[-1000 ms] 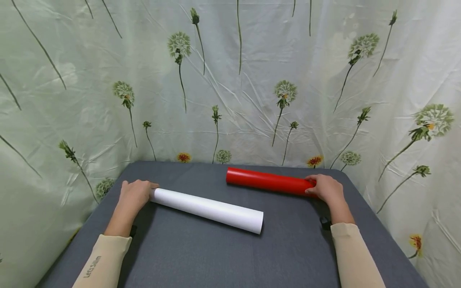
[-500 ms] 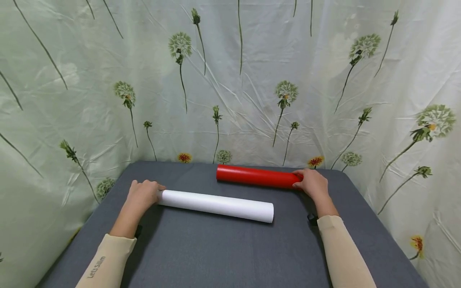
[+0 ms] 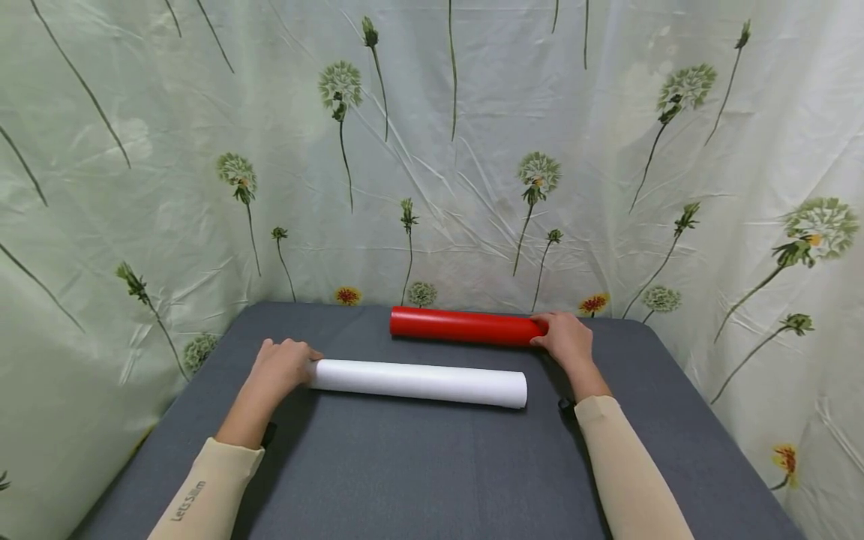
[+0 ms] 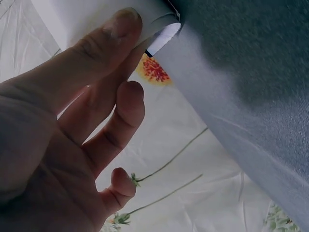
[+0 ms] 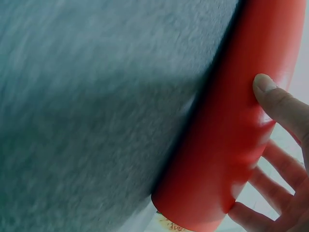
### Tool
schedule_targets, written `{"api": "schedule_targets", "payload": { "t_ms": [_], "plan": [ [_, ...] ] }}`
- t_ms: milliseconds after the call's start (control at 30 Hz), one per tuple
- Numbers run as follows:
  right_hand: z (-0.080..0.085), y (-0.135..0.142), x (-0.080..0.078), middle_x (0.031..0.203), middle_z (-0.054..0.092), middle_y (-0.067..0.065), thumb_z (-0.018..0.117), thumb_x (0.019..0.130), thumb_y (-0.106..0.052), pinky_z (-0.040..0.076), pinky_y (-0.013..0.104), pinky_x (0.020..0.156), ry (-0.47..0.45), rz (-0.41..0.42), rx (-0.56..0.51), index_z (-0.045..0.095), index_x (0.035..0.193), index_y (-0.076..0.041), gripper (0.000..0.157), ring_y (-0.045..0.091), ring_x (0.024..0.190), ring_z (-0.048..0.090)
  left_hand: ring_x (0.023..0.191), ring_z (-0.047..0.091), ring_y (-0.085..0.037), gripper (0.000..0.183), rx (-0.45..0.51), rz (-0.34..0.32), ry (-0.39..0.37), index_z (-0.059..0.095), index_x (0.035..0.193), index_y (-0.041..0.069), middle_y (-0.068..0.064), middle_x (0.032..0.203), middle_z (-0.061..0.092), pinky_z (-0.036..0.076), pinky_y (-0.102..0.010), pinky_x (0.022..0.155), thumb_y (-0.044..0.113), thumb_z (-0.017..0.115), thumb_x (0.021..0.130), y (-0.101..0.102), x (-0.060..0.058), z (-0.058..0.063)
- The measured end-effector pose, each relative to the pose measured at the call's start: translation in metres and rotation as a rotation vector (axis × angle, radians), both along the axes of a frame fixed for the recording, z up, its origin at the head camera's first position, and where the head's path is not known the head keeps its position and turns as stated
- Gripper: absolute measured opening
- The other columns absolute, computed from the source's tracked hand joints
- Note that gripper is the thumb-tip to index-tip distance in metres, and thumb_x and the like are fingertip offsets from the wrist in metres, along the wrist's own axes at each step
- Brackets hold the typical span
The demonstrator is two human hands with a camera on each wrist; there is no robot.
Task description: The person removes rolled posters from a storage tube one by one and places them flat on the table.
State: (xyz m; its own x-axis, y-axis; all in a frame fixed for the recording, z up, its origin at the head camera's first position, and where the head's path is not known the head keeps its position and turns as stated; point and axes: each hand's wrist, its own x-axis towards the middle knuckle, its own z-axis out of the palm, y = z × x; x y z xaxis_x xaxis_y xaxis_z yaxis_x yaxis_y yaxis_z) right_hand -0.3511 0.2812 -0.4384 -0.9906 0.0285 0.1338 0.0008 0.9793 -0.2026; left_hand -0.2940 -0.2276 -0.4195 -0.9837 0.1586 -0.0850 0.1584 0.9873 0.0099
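Note:
A white paper roll [image 3: 421,382] lies nearly crosswise in the middle of the head view, slanting slightly down to the right. My left hand [image 3: 283,370] pinches its left end; the left wrist view shows the thumb pressed on the white wall [image 4: 79,14] close to the hollow end, with the other fingers loosely bent. Behind it, near the table's far edge, lies a glossy red roll [image 3: 466,327]. My right hand [image 3: 568,341] grips its right end, thumb on the near side of the red surface [image 5: 217,140] and the other fingers round the far side.
Both rolls lie on a dark grey table [image 3: 405,472]. A pale curtain [image 3: 432,150] printed with dandelions hangs right behind the table's far edge and along both sides.
My right hand has shifted the red roll left and slightly back. My left hand has moved right with the white roll, whose right end has swung away, so it lies straighter across.

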Motion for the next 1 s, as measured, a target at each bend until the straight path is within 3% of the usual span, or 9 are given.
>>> {"api": "schedule_targets", "payload": {
  "t_ms": [300,600,1000],
  "plan": [
    [-0.001,-0.018,-0.008,0.149,0.064,0.014,0.084,0.09,-0.032,0.054,0.062,0.093,-0.002,0.0,0.012,0.07,0.141,-0.026,0.053,0.042,0.128,0.063,0.098,0.072,-0.034,0.048,0.026,-0.049,0.022,0.08,0.127,0.019,-0.017,0.12,0.079,0.041,-0.047,0.083,0.013,0.087,0.08,0.011,0.0,-0.002],
    [0.0,-0.032,-0.007,0.151,0.064,0.014,0.084,0.09,-0.03,0.055,0.063,0.094,-0.002,0.016,-0.004,0.071,0.141,-0.026,0.053,0.041,0.131,0.062,0.092,0.071,-0.028,0.048,0.053,-0.103,0.056,0.082,0.124,0.022,-0.012,0.117,0.081,0.042,-0.042,0.078,0.017,0.089,0.078,0.019,0.001,-0.007],
    [-0.003,-0.042,-0.005,0.154,0.06,0.012,0.084,0.091,-0.03,0.052,0.066,0.099,0.005,0.005,-0.006,0.069,0.142,-0.028,0.054,0.039,0.139,0.056,0.093,0.072,-0.028,0.051,0.034,-0.097,0.054,0.079,0.13,0.022,-0.011,0.119,0.081,0.042,-0.04,0.079,0.021,0.088,0.08,0.034,0.001,-0.011]
  ]
}}
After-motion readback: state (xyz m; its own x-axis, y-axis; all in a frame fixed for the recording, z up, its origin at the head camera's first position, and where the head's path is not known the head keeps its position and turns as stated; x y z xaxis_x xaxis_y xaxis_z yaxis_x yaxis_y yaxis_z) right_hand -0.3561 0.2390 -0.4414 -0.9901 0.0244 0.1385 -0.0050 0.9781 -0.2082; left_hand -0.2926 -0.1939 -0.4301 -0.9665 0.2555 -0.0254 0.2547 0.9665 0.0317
